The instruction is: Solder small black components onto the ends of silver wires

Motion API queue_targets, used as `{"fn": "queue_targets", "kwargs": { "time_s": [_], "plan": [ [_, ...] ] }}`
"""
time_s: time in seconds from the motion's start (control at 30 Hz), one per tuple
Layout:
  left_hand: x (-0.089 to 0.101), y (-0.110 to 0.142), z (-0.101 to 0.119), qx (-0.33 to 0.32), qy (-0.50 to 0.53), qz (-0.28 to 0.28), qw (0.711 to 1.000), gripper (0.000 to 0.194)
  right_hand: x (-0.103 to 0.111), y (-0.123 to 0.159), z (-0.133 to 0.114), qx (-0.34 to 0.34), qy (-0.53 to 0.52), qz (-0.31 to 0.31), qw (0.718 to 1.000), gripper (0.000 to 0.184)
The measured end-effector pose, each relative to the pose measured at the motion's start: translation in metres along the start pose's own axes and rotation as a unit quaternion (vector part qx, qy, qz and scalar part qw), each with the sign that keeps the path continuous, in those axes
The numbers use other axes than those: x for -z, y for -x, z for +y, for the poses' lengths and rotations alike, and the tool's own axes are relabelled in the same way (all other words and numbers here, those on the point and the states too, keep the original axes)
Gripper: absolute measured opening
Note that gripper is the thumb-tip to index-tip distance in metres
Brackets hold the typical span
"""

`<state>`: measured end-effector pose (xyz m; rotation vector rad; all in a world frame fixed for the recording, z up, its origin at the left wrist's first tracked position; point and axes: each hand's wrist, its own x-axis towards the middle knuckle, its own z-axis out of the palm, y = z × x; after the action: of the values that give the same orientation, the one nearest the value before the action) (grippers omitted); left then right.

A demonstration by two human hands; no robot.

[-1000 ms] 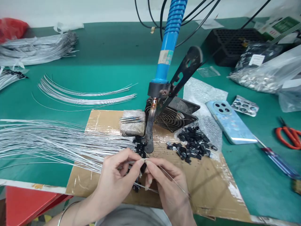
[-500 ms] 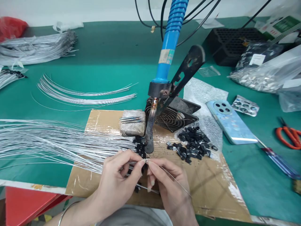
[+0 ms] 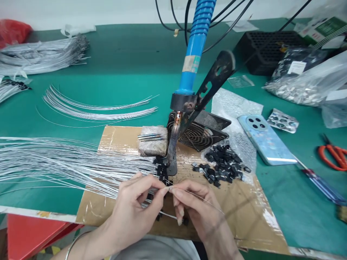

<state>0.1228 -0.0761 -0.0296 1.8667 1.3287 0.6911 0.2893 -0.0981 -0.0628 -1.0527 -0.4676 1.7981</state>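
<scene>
My left hand (image 3: pixel 139 204) is closed in a pinch, thumb against index finger, on a thin wire (image 3: pixel 210 203) that slants down to the right past my right hand. The fingertips of my right hand (image 3: pixel 202 207) pinch the same wire, almost touching the left ones; the tiny spot between them is mostly hidden. Below my fingers passes a white cable (image 3: pixel 168 215) with a small black connector (image 3: pixel 185 221) at its end. Just beyond my hands, a row of black connectors (image 3: pixel 162 169) ends a bundle of white cables (image 3: pixel 67 162), under the tip of a blue-handled soldering iron (image 3: pixel 172 146).
A cardboard sheet (image 3: pixel 230 224) lies beneath my hands. A fan (image 3: pixel 199 133) stands behind the iron. To the right are loose black connectors (image 3: pixel 223 162), a phone (image 3: pixel 267 141), a screwdriver (image 3: pixel 322 186) and orange-handled cutters (image 3: pixel 333 155). More wires (image 3: pixel 100 112) lie at left.
My right hand has shifted slightly right and down, and its wire now lies at a flatter slant. The connector on the lower cable has come into sight. My left hand has barely moved.
</scene>
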Motion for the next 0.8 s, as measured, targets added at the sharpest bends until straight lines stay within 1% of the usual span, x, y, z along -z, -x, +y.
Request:
{"fn": "queue_targets", "kwargs": {
  "time_s": [0.23, 0.4, 0.63, 0.73, 0.8],
  "plan": [
    [-0.005, -0.001, 0.001, 0.008, -0.013, 0.028, 0.999, 0.018, -0.007, 0.003, 0.005, 0.02, -0.017, 0.042, 0.999, 0.017],
    [-0.011, 0.003, -0.001, 0.023, 0.009, 0.047, 0.999, 0.019, -0.005, 0.0, 0.016, 0.04, -0.043, 0.047, 0.997, 0.016],
    [-0.015, 0.007, -0.002, 0.069, 0.048, 0.055, 0.995, 0.021, -0.008, 0.0, 0.027, 0.053, -0.053, 0.042, 0.996, 0.012],
    [-0.014, 0.004, -0.002, 0.09, 0.064, 0.058, 0.992, 0.02, -0.003, 0.002, 0.027, 0.061, -0.016, 0.056, 0.996, 0.016],
    [-0.012, 0.002, -0.002, 0.109, 0.081, 0.065, 0.989, 0.019, 0.007, 0.003, 0.021, 0.088, 0.066, 0.091, 0.99, 0.021]
  ]
}}
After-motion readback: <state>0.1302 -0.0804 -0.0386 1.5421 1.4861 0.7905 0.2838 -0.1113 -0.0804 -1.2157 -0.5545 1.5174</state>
